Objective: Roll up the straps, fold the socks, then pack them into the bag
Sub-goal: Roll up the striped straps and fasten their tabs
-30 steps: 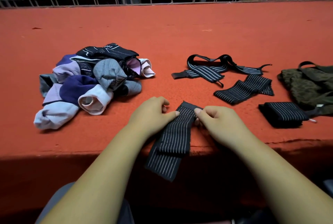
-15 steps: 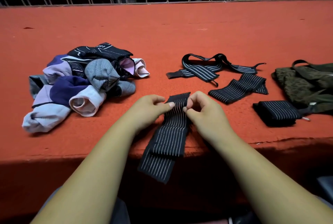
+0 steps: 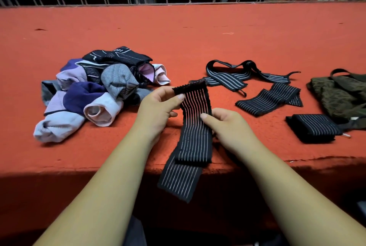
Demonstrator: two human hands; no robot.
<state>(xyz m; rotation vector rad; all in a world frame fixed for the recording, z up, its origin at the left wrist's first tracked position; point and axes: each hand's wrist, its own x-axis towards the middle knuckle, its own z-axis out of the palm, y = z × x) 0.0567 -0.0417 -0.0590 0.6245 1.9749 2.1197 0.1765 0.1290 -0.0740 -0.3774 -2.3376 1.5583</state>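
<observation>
A red carpeted ledge (image 3: 178,33) fills the frame. A sock pile (image 3: 95,95) sits centre-left, and an olive bag (image 3: 340,97) lies at the right edge. At centre, the striped strap (image 3: 195,138) drapes over the ledge's near edge. The left hand (image 3: 158,107) pinches its raised top end. The right hand (image 3: 227,126), just apart and lower, pinches its side. A rolled strap (image 3: 313,129) lies to their right.

The red carpeted platform (image 3: 178,33) carries socks (image 3: 95,95), 2 loose straps (image 3: 267,99), 1 rolled strap (image 3: 313,129), seemingly a bag (image 3: 340,97).
</observation>
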